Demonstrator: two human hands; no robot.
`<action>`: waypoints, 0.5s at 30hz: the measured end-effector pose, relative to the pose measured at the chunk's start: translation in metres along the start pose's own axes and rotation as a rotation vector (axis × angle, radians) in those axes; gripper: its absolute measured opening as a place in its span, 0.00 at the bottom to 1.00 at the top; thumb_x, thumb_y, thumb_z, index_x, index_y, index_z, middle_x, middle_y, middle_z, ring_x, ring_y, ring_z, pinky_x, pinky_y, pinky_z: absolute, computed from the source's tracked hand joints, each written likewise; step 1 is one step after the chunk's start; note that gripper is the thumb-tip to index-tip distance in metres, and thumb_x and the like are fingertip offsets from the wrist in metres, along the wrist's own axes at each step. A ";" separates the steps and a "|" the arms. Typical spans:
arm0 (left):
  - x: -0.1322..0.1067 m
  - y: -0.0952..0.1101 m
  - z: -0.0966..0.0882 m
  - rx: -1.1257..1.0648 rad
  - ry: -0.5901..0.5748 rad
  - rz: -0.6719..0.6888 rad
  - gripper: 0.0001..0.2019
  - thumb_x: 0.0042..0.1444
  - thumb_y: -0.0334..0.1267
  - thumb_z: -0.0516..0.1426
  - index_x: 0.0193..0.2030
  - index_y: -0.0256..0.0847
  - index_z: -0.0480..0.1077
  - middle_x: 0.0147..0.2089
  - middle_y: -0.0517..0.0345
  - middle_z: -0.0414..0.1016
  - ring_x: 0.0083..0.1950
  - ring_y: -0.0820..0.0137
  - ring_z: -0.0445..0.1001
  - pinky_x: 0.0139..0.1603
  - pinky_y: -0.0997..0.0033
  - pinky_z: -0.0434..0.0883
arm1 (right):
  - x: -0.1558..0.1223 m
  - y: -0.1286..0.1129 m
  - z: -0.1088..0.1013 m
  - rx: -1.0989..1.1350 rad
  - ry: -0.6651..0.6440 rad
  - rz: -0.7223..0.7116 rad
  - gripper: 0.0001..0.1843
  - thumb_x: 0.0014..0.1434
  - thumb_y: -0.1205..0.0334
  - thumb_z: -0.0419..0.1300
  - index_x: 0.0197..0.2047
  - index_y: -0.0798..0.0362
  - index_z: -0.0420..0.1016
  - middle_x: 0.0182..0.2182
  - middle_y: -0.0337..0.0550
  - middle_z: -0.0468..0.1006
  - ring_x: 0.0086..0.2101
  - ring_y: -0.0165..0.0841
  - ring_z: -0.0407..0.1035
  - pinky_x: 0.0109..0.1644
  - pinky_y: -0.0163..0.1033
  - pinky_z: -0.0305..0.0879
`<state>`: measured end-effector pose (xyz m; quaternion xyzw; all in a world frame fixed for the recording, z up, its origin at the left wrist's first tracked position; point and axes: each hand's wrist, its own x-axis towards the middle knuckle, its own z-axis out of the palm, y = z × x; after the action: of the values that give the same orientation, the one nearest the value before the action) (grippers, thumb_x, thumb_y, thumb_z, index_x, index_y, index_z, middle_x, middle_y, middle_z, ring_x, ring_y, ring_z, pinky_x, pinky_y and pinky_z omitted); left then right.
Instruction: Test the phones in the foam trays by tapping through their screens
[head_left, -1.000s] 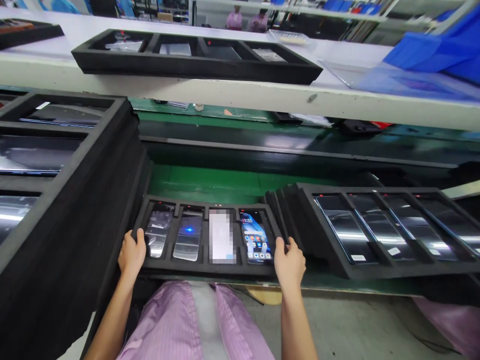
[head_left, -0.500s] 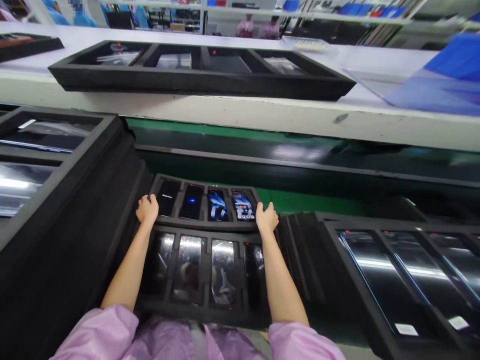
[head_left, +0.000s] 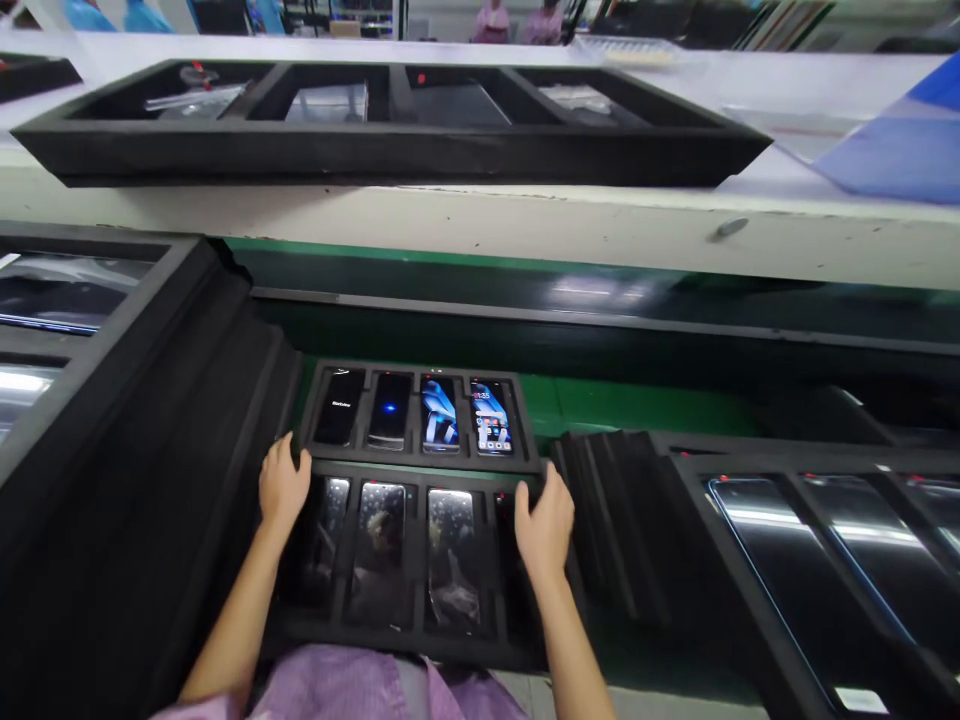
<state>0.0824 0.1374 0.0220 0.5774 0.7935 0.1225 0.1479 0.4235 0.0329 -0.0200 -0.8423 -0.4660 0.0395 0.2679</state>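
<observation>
My left hand [head_left: 285,485] and right hand [head_left: 544,515] are loosely open, thumbs spread from fingers, one by each far corner of the near tray [head_left: 417,575]; I can't tell whether either touches it. Dark phones [head_left: 454,555] lie in this tray. Just beyond, the far tray [head_left: 412,460] sits on the green bench [head_left: 592,402] with four lit phones [head_left: 440,412], between stacks of trays on my left [head_left: 150,440] and right [head_left: 607,500].
</observation>
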 end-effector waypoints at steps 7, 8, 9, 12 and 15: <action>-0.105 -0.036 0.025 0.395 0.004 0.108 0.31 0.54 0.50 0.51 0.61 0.33 0.59 0.66 0.40 0.52 0.60 0.48 0.58 0.52 0.50 0.64 | -0.101 0.016 -0.005 -0.295 -0.072 0.124 0.40 0.59 0.43 0.38 0.58 0.71 0.57 0.47 0.69 0.66 0.45 0.53 0.63 0.43 0.50 0.60; -0.106 -0.033 0.027 0.419 -0.004 0.095 0.33 0.54 0.51 0.52 0.62 0.32 0.58 0.66 0.39 0.51 0.61 0.46 0.56 0.53 0.48 0.63 | -0.100 0.014 -0.006 -0.318 -0.092 0.128 0.39 0.59 0.43 0.39 0.59 0.70 0.56 0.48 0.69 0.66 0.45 0.53 0.62 0.43 0.50 0.60; -0.105 -0.030 0.027 0.436 -0.009 0.079 0.35 0.52 0.53 0.52 0.63 0.31 0.57 0.66 0.37 0.50 0.62 0.44 0.54 0.54 0.46 0.61 | -0.097 0.010 -0.006 -0.335 -0.110 0.134 0.39 0.59 0.43 0.41 0.60 0.70 0.55 0.48 0.69 0.65 0.46 0.53 0.62 0.43 0.51 0.59; -0.098 -0.019 0.027 0.444 -0.008 0.049 0.38 0.52 0.54 0.53 0.64 0.32 0.53 0.66 0.34 0.48 0.63 0.39 0.50 0.54 0.40 0.58 | -0.086 0.002 -0.008 -0.349 -0.164 0.138 0.41 0.55 0.43 0.49 0.61 0.67 0.52 0.51 0.68 0.63 0.48 0.53 0.61 0.45 0.51 0.58; -0.096 -0.015 0.030 0.415 -0.004 0.050 0.35 0.52 0.52 0.52 0.64 0.33 0.54 0.66 0.34 0.48 0.64 0.39 0.48 0.53 0.37 0.57 | -0.080 0.000 -0.009 -0.330 -0.185 0.154 0.42 0.53 0.45 0.53 0.62 0.65 0.50 0.50 0.66 0.63 0.47 0.53 0.61 0.45 0.50 0.58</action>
<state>0.1082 0.0417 -0.0025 0.6154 0.7868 -0.0413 0.0243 0.3809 -0.0353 -0.0270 -0.9006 -0.4232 0.0603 0.0784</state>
